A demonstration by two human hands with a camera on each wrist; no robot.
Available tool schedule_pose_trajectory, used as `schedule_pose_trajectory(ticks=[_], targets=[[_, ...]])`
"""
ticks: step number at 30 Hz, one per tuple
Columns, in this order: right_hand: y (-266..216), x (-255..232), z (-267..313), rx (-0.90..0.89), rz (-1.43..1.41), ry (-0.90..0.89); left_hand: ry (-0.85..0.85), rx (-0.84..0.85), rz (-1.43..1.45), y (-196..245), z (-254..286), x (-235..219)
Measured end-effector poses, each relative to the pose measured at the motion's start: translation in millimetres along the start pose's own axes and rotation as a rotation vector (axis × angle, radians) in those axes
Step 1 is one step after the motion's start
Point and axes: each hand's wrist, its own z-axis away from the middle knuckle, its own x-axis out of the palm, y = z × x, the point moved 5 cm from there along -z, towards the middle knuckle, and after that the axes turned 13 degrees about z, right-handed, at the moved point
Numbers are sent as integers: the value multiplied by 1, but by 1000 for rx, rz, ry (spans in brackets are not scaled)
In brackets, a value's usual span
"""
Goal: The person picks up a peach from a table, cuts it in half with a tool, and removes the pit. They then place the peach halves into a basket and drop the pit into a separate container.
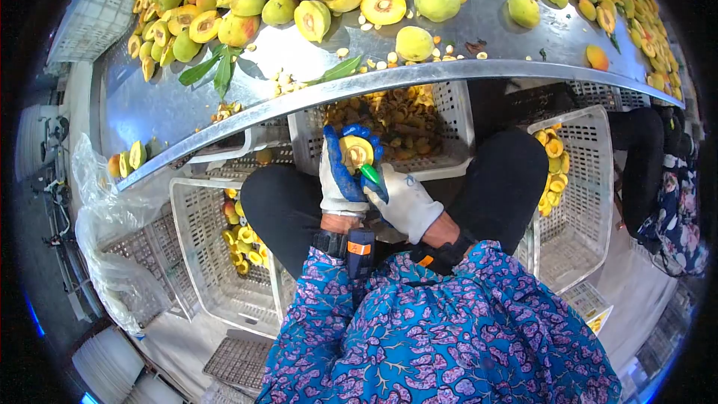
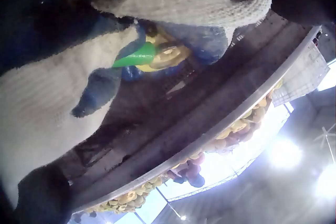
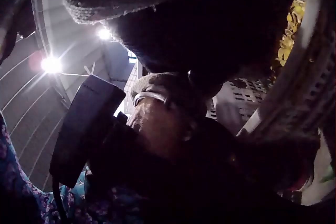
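Observation:
Below the table's front edge, the left hand [image 1: 342,172], in a white glove with blue coating, grips a halved yellow fruit [image 1: 357,152] with its cut face up. The gloved right hand [image 1: 404,202] holds a green-handled tool [image 1: 369,173] against the fruit's centre, where a brown pit area shows. In the left wrist view the green tool [image 2: 137,56] meets the cut fruit [image 2: 170,57], between the left hand [image 2: 184,6] and the right hand [image 2: 58,92]. The right wrist view is dark and hides the fruit and tool.
Fruit halves and whole fruit [image 1: 436,0] lie on the metal table [image 1: 284,52]. Beneath it a crate [image 1: 456,120] holds brown and yellow scraps. Crates with yellow halves stand at left [image 1: 191,254] and right [image 1: 580,239], beside the knees. A plastic bag [image 1: 97,202] hangs at left.

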Motion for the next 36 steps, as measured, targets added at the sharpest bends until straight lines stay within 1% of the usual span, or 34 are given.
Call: schedule_pose_trajectory(ticks=[2,4,5,7,11,13,14,16,17,19,21,23,25,27,28,29,31,32,34,36], targets=[[-1,-2,0,-33,-16,57,-35,7,27,-2,-4,-5],[-1,-1,-2,-102,-31,117,9,3,33,0,-1,1],[0,1,-1,-98,-30,116,33,0,36,0,1,1],[0,2,0,-89,-28,114,27,-1,28,1,1,0],[2,8,0,8,-37,-66,6,-11,-12,-2,0,-5],[-4,3,1,72,-71,-121,71,59,-143,1,3,-13],[-4,8,-2,29,-49,-128,102,92,-209,2,2,-17],[-3,21,-3,-57,-2,-150,71,43,-161,0,-1,-25],[1,25,-1,-40,-29,-172,58,18,-139,1,-1,-29],[-2,19,1,-8,-79,-210,110,16,-257,4,1,-34],[4,23,0,24,-130,-238,137,16,-361,3,-1,-39],[7,26,-1,66,-172,-250,101,1,-319,3,-2,-40],[7,23,-6,116,-203,-245,74,-1,-231,2,-4,-34],[10,6,-9,99,-270,-183,63,9,-98,2,-4,-29],[18,1,-8,142,-383,-62,12,24,-28,2,-6,-29],[33,2,-13,236,-510,51,-6,-10,141,1,-9,-30],[39,6,-18,169,-730,61,57,51,106,0,-5,-22],[41,11,-19,180,-781,47,32,52,73,0,-5,-17],[36,18,-22,204,-878,9,-11,58,16,-2,0,-10],[39,21,-27,257,-852,61,-42,73,-191,-1,6,-9]])
